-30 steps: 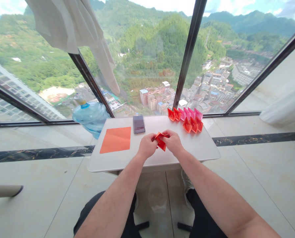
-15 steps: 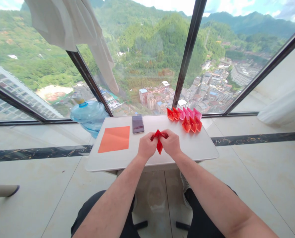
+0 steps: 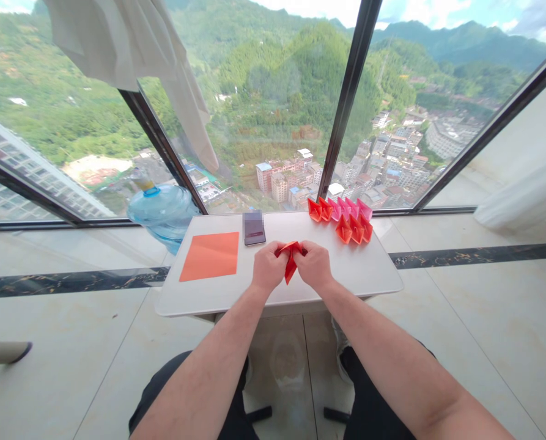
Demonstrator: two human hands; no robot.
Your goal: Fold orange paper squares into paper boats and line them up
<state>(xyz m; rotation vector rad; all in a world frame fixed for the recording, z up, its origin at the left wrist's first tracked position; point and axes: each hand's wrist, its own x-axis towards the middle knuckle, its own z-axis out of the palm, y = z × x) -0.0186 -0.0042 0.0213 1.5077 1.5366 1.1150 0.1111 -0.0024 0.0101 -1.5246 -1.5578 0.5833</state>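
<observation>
Between my two hands is a folded red paper, held just above the near middle of the white table. My left hand is closed on its left side, and my right hand pinches the right side. The fingertips and part of the paper are hidden behind the hands. To the left lies a flat orange paper sheet. At the back right stand folded red paper boats, several pink ones behind them, and two more red ones on their left.
A phone lies near the table's back edge, its screen blurred. Beyond the table's left side stands a large blue water bottle. Tall windows with dark frames rise behind, and a pale curtain hangs at the upper left.
The red paper has turned between my hands, its lower point swinging from right to slightly left, and it now looks narrower. Both hands have closed in around it. The view has shifted slightly.
</observation>
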